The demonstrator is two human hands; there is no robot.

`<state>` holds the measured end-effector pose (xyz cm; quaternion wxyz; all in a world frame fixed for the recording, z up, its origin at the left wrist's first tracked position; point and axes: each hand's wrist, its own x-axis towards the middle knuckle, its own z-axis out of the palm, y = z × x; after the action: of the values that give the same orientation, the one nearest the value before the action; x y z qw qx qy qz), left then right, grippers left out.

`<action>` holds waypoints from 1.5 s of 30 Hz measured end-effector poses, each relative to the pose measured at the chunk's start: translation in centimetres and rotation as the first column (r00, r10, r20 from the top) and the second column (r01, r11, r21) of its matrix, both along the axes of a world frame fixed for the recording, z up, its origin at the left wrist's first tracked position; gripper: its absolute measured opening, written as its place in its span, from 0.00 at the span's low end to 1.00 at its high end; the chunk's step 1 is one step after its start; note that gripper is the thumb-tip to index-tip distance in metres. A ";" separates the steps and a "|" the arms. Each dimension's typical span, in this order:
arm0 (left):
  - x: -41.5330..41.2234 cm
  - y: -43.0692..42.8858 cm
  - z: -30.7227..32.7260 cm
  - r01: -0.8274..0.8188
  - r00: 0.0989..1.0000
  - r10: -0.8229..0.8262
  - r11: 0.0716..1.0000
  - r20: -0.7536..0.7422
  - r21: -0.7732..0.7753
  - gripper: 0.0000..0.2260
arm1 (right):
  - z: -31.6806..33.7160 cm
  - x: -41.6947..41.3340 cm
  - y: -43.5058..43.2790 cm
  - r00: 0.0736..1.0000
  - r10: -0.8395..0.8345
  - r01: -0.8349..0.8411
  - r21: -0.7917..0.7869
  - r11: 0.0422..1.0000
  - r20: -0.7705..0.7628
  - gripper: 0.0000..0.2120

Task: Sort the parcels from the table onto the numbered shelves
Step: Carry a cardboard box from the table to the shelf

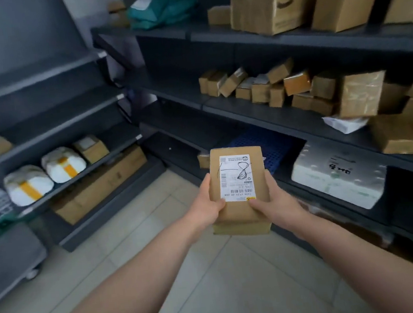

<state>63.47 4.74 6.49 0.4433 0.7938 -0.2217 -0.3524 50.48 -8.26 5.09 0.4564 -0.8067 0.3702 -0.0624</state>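
Note:
I hold a small flat cardboard parcel (242, 214) in front of me, over the tiled floor. Its white shipping label (236, 177) faces up, with a handwritten "8" and barcodes. My left hand (207, 205) grips its left edge and my right hand (274, 202) grips its right edge, thumbs on top. Dark grey shelves (255, 114) stand ahead and to the right, stacked with cardboard boxes. Another shelf unit (50, 139) stands at the left.
White wrapped parcels with yellow tape (46, 176) lie on the left shelf. A big SF box (272, 0) and green bags (161, 6) sit on the top shelf. A white foam box (337, 174) and blue crate (264, 146) fill the lower right shelf. A grey cart (7, 256) stands left.

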 end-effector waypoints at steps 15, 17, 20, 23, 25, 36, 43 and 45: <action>20.2 14.7 -3.3 -0.333 0.938 0.332 0.943 -0.104 0.001 0.34 | -2.5 24.5 11.1 0.969 0.248 -0.249 0.059 0.967 0.009 0.35; 22.2 15.5 -4.0 -0.371 0.923 0.368 0.928 -0.113 -0.006 0.33 | -2.7 27.1 11.7 0.956 0.293 -0.291 0.098 0.952 -0.002 0.37; 25.2 16.1 -4.7 -0.422 0.897 0.420 0.907 -0.134 0.021 0.34 | -3.3 31.0 12.0 0.934 0.357 -0.352 0.141 0.925 -0.015 0.38; 28.9 15.7 -5.4 -0.453 0.877 0.457 0.889 -0.148 0.059 0.34 | -3.9 35.2 11.4 0.918 0.395 -0.387 0.149 0.910 -0.024 0.39; 31.9 14.7 -5.7 -0.470 0.866 0.477 0.879 -0.149 0.081 0.35 | -4.3 38.4 10.4 0.909 0.416 -0.409 0.150 0.900 -0.019 0.40; 49.8 5.0 -6.1 -0.578 0.786 0.588 0.808 -0.193 0.111 0.36 | -5.4 59.1 0.4 0.853 0.509 -0.490 0.162 0.857 -0.115 0.40; 58.2 1.6 -8.1 -0.634 0.725 0.645 0.762 -0.242 0.130 0.33 | -7.8 69.1 -2.2 0.852 0.507 -0.480 0.190 0.856 -0.133 0.37; 61.0 1.1 -8.9 -0.617 0.734 0.628 0.776 -0.258 0.132 0.32 | -8.7 71.6 -2.8 0.860 0.491 -0.457 0.222 0.862 -0.136 0.35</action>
<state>124.49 5.81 -2.45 0.5479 0.7702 0.1299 -0.2994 122.09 -11.02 -3.64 0.4923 -0.8301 0.2051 0.1626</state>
